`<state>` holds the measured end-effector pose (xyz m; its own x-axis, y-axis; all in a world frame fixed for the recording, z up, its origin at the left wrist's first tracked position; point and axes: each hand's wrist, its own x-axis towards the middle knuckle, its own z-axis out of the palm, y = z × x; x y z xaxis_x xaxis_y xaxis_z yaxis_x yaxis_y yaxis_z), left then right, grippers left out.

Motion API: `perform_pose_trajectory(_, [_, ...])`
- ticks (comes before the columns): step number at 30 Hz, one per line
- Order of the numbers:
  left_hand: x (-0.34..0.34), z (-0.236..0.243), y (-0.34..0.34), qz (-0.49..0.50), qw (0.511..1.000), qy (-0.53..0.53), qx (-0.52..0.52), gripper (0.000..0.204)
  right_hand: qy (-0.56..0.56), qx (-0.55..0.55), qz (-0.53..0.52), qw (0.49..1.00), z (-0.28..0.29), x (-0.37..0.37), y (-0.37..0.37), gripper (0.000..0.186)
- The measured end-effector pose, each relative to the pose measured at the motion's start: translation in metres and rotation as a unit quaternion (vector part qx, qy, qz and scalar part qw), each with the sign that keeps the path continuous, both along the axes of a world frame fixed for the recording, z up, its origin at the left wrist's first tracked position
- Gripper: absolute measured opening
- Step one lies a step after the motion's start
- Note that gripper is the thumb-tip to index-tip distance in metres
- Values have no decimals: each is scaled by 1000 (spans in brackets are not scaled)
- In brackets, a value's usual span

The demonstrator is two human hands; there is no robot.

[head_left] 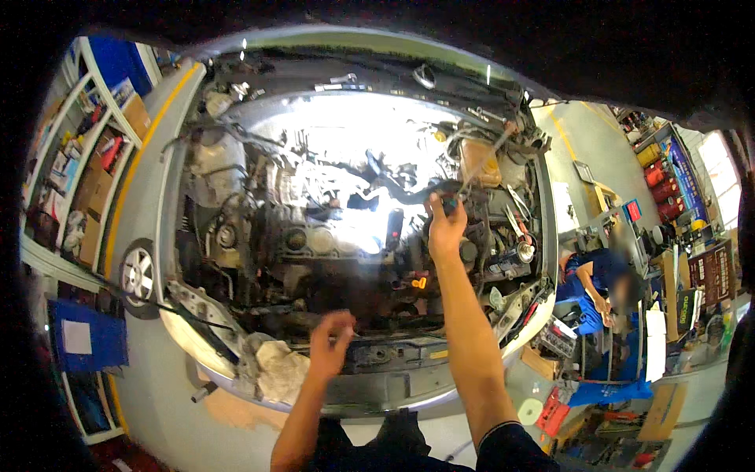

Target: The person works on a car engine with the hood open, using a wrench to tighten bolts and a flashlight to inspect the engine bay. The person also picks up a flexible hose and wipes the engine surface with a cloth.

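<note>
The open engine bay of a car point(385, 358) lies in front of me. Over its right half, my right hand point(446, 230) is closed around a dark handle-like thing point(449, 204) with a bluish end. From beside it a thin grey rod point(485, 161) slants up to the far right; I cannot tell whether the two are joined. A black hose point(405, 193) runs left from near these fingers. My left hand point(332, 342) is above the front crossmember, smeared by motion. Its fingers look curled, and whether they hold anything is unclear.
Strong light whites out the engine's middle. A pale rag point(281, 371) lies on the front left edge. Loose tools point(519, 220) rest along the right side. A yellow part point(421, 282) sits in the bay. Shelves point(82, 157) stand left; another person point(594, 287) is at right.
</note>
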<state>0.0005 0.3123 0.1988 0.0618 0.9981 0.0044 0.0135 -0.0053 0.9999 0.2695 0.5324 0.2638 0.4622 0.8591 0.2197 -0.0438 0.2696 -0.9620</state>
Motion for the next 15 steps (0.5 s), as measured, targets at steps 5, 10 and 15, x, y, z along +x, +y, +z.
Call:
perform_pose_trajectory(5, [-75, -10, -144, -64, 991, 49, -105, 29, 330, 14, -17, 944, -6, -83, -38, 16])
perform_pose_trajectory(10, [-100, -35, -205, -199, 959, 85, -181, 34, 357, 136, -20, 924, 22, -47, -143, 37])
perform_pose_trajectory(15, [-124, -36, -209, -357, 885, 220, -200, 41, 437, 177, -124, 873, 37, -7, -273, 44])
